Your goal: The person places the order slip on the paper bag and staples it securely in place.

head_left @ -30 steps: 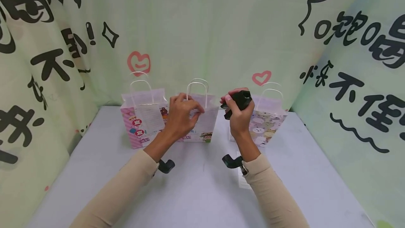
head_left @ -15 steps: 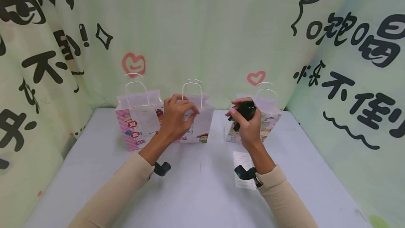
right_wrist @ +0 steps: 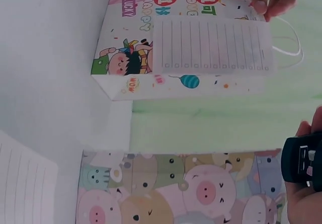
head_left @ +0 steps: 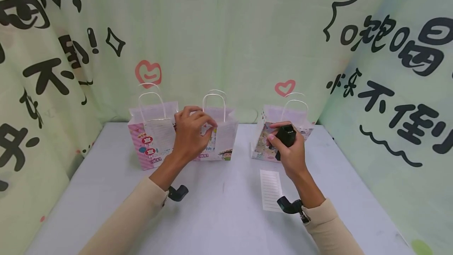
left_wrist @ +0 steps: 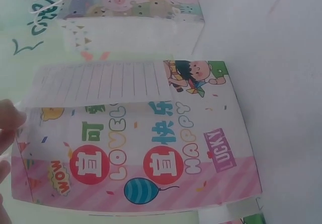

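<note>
At the middle paper bag, my left hand pinches the top edge, its fingertips right by the corner of a lined paper sheet that lies over the bag's printed front. In the left wrist view this bag shows balloons and coloured lettering, with fingers at its edge. My right hand grips a black stapler, held in front of the right-hand paper bag. The stapler's end shows at the edge of the right wrist view. Part of the right bag is hidden behind that hand.
A pink paper bag with another lined sheet stands at the left. On the white table, a loose lined sheet lies near my right wrist. Behind the bags hangs a pale green curtain with black writing and hearts.
My right hand has moved away from the middle bag, rightward and down, with the stapler. The left hand has shifted slightly left at the middle bag. The loose sheet has come into fuller view.
</note>
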### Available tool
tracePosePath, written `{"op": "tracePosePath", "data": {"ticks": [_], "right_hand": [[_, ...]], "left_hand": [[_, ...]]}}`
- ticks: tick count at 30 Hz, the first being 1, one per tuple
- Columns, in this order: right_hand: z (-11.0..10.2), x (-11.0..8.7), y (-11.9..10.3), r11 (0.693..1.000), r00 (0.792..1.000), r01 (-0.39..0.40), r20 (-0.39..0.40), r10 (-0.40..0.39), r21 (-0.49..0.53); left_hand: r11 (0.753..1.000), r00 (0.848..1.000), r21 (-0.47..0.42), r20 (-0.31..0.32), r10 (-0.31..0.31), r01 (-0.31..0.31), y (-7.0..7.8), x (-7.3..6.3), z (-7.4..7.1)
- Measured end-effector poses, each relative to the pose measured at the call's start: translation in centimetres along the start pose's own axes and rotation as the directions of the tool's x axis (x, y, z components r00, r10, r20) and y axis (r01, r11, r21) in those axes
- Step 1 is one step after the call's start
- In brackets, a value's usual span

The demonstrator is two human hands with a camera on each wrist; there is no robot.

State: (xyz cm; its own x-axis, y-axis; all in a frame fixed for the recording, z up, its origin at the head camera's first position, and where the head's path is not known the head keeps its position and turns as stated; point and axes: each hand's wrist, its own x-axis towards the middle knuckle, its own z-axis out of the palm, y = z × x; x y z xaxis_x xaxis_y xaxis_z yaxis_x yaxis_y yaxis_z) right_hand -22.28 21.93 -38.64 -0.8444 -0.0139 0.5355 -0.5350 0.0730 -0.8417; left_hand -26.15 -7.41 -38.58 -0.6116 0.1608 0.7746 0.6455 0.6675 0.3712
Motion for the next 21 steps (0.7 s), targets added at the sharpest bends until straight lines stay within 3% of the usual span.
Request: {"op": "tracePosePath", "data": {"ticks": [5,9,21], "right_hand": [[-1.5,-1.2,0.3,0.987,0.998,-0.055,0.008,0.057,-0.15],[-2.6,-1.9,0.5,0.975,0.997,-0.072,0.024,0.079,-0.212],[-5.2,-3.4,0.6,0.972,0.982,-0.107,0.129,0.136,-0.21]], "left_hand": [[1.0,0.999,-0.002,-0.044,0.013,-0.013,0.2,0.0,-0.2],[1.0,0.998,-0.016,-0.056,0.022,-0.023,0.4,0.1,-0.1],[0.996,0.996,-0.035,-0.038,0.079,-0.08,2.6,1.1,1.0]]}}
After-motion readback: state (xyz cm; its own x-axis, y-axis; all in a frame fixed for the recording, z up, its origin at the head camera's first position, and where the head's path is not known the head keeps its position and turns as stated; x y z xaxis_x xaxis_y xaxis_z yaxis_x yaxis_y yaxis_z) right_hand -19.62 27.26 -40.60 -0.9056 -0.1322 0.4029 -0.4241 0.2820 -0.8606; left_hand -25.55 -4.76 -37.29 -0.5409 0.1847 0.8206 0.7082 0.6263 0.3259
